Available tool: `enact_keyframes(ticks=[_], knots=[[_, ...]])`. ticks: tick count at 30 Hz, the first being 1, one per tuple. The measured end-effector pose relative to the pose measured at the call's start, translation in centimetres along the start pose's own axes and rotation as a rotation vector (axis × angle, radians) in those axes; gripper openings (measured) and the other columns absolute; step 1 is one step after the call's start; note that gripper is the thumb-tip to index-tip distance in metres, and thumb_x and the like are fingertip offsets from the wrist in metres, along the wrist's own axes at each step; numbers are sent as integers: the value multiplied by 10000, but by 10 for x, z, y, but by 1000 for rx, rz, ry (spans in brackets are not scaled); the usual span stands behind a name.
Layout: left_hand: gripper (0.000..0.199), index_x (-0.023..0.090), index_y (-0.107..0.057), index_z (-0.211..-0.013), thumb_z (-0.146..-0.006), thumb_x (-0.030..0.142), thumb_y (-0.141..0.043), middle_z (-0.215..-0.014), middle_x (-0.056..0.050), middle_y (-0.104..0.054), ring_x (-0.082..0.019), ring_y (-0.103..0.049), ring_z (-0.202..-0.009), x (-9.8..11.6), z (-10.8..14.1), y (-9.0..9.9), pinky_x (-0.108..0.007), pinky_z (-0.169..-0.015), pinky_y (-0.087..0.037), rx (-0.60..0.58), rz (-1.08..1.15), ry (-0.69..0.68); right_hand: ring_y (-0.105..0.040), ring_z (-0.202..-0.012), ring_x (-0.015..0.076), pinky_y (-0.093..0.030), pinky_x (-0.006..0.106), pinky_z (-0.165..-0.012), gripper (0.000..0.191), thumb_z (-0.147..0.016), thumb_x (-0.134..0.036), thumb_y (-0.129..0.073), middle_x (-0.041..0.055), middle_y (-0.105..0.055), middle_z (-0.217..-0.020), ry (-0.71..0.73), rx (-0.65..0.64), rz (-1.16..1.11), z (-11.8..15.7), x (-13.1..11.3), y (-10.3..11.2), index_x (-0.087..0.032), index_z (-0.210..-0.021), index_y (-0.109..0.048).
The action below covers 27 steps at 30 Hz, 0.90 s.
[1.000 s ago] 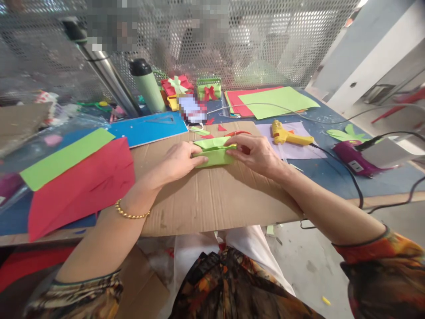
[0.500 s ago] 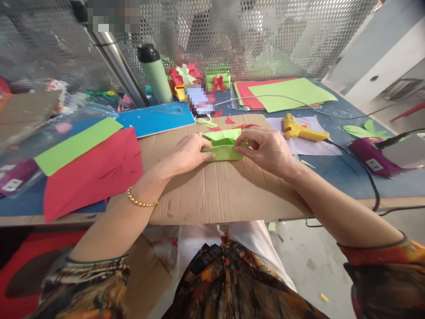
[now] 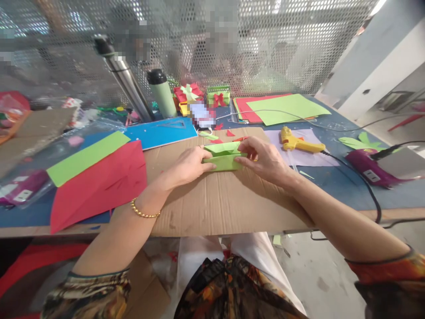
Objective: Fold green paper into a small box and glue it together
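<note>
At the centre of the frame, a folded green paper (image 3: 226, 163) sits over brown cardboard (image 3: 206, 208). The left hand (image 3: 190, 165) pinches its left end between thumb and fingers; the right hand (image 3: 267, 160) pinches its right end. Right of centre, a yellow glue gun (image 3: 303, 145) lies on a lilac sheet (image 3: 320, 159).

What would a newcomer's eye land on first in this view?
Probably the folded green paper at the centre, held at one end by the left hand and at the other by the right hand, over brown cardboard. Next, the yellow glue gun on pale purple paper to the right, and the large red sheet to the left, with a green strip along its upper edge.
</note>
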State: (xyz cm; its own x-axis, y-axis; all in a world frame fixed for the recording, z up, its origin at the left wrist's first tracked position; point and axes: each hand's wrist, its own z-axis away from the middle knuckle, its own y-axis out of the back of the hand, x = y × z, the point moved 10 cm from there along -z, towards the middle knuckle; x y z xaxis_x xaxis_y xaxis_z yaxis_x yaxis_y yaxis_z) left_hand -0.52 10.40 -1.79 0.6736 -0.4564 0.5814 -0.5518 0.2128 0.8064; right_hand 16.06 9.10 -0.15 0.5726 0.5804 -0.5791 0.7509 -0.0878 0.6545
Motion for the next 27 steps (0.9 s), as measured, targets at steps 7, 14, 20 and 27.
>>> enact_keyframes(ticks=[7,14,20,27], knots=[[361,182,-469,-539,-821,221,-691,-728,-2,-538,-142,-500,-682,0,-1,0,-318,-658,-361,5,-38,18,-631,-793,191,-559,388,-776,194,-820,-293,-727,62,-670,-968,-14,8,6,-1,10,-1,-212,-951,-608],[345,186,-477,-537,-801,241,-693,-646,24,-506,-127,-438,-607,5,-2,2,-302,-590,-292,20,-30,-12,-575,-1333,346,-502,556,-1078,798,-779,-468,-798,178,-567,-1479,-42,-162,-27,-12,15,-8,-225,-1476,-495],[297,186,-560,-568,-824,216,-707,-805,-20,-605,-171,-547,-744,14,2,10,-320,-686,-381,100,-43,-110,-670,-1113,296,-534,445,-941,676,-767,-409,-797,142,-685,-1302,-99,-279,75,-20,8,-19,-194,-1374,-592],[148,186,-667,-681,-782,174,-774,-809,-22,-626,-186,-570,-775,9,2,19,-330,-721,-427,176,-12,-9,-623,-797,183,-494,326,-718,462,-705,-320,-808,38,-702,-963,-163,-105,-106,-25,21,-14,-176,-1125,-682]])
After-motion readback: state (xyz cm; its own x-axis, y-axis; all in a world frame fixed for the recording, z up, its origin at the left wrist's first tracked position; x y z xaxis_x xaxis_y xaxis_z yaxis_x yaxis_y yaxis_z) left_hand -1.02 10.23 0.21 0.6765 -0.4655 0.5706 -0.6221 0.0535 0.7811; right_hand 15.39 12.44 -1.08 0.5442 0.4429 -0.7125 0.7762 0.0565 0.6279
